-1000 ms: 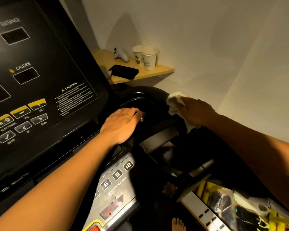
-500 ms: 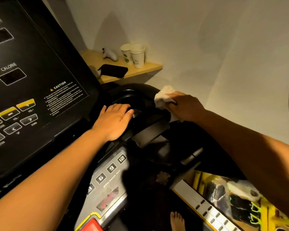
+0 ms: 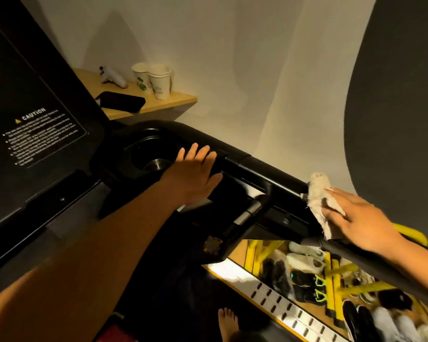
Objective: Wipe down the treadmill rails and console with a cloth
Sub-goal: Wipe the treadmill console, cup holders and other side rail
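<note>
The cloth (image 3: 316, 191), pale and crumpled, lies draped over the black side rail (image 3: 257, 169) on my right, about halfway down the length I can see. My right hand (image 3: 356, 218) sits on top of it, the fingers (image 3: 341, 199) fairly straight and slightly spread, pressing the cloth flat against the rail; the thumb is hidden, so I cannot tell whether it wraps underneath. My left hand (image 3: 195, 174) rests flat at the upper end of the rail, fingers straight and close together, holding nothing. Just past that upper end, touching the left fingers' side, is the round cup holder (image 3: 146, 154) with a metal base showing in it. Further up from the rail rises the dark console (image 3: 35, 107), tilted toward me, with a white caution label (image 3: 42, 137) on its lower corner. Beyond the rail's top end, against the wall, a wooden shelf (image 3: 178, 102) carries two paper cups (image 3: 156, 81), a dark phone (image 3: 121, 101) lying flat, and a small white device (image 3: 113, 76) I cannot identify. Below the rail, on its outer side, a yellow rack (image 3: 336, 272) holds several pairs of shoes (image 3: 304, 255). On the rail's inner side, low down, a bare foot (image 3: 227, 319) shows.
</note>
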